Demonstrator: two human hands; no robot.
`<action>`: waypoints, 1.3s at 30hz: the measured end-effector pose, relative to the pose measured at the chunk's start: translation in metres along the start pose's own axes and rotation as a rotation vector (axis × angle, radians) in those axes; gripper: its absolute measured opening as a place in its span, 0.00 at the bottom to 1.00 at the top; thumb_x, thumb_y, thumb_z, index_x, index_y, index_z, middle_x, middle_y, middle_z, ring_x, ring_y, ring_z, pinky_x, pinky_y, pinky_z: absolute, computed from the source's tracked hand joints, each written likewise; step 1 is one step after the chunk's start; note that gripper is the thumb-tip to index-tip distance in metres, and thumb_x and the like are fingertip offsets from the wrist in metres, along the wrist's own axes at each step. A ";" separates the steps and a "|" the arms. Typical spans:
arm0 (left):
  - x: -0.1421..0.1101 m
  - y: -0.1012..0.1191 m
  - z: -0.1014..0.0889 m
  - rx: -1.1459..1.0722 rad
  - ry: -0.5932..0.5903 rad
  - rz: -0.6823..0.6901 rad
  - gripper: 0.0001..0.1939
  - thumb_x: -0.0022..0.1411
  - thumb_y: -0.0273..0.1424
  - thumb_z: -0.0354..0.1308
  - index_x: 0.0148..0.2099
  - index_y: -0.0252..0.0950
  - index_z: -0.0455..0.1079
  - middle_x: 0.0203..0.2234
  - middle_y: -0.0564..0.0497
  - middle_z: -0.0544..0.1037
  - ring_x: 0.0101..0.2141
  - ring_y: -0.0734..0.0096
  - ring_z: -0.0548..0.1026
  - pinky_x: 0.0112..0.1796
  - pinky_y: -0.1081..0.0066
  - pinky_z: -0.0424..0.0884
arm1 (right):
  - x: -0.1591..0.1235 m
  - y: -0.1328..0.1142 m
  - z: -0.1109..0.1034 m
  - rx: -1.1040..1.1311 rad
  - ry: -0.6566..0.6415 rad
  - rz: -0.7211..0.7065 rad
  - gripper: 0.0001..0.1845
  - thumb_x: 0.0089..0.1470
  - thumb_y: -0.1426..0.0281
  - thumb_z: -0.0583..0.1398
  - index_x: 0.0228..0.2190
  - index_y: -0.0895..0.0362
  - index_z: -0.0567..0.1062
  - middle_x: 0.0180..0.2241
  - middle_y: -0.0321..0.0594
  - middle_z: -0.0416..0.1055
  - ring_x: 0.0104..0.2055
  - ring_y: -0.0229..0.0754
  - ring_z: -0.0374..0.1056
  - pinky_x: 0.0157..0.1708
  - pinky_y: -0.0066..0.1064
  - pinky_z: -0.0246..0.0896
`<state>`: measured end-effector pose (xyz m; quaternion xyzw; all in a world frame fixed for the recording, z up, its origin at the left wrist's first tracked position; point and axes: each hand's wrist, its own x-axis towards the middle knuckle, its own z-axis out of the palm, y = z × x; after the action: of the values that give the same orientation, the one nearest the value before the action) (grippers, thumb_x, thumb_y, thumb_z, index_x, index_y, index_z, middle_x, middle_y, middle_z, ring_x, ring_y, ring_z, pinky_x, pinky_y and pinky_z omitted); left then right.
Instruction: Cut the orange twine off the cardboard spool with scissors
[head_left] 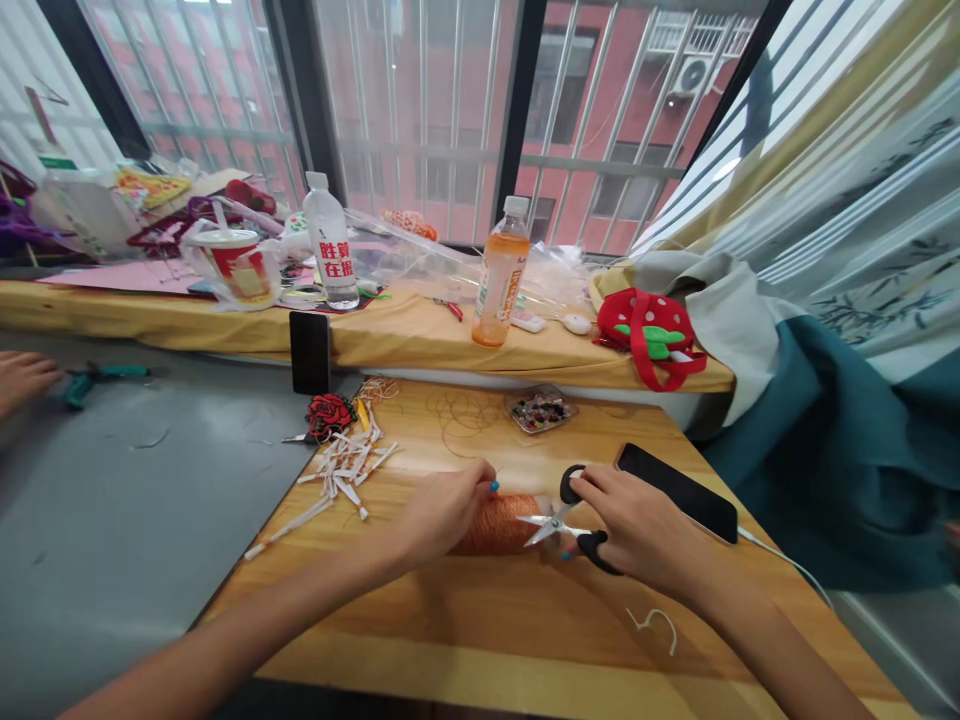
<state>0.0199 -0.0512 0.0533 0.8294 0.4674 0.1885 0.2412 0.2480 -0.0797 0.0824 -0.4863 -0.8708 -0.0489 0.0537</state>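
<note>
A spool of orange-brown thread (pixel 496 526) lies on its side on the wooden table. My left hand (pixel 442 515) is over its left end, thumb and forefinger pinched together on the thread; the strand between them is too fine to see clearly. In my right hand (pixel 637 520) is a pair of scissors (pixel 553 524) with black handles, the blades parted and pointing left across the spool's right end. Part of the spool's right end is hidden by the scissors and fingers. A loose tangle of thin thread (pixel 457 425) lies beyond my left hand.
Cut white strips (pixel 349 465) are heaped left of my hands, beside a red rose patch (pixel 328 415). A clear box of beads (pixel 540 410) sits farther back. A phone (pixel 679 490) lies at right. Bottles stand on the sill. Another person's hand (pixel 26 380) is at far left.
</note>
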 end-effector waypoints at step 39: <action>-0.053 0.045 -0.067 -0.717 -0.093 0.437 0.11 0.59 0.35 0.48 0.30 0.34 0.65 0.24 0.51 0.72 0.29 0.74 0.68 0.33 0.72 0.64 | 0.026 -0.032 0.000 -0.373 -0.126 -0.039 0.06 0.41 0.78 0.54 0.24 0.61 0.70 0.25 0.46 0.68 0.28 0.45 0.64 0.22 0.31 0.45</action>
<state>-0.0114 -0.1023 0.1288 0.7802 0.1738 0.3483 0.4896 0.2075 -0.0745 0.0847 -0.4731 -0.8575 -0.1796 -0.0929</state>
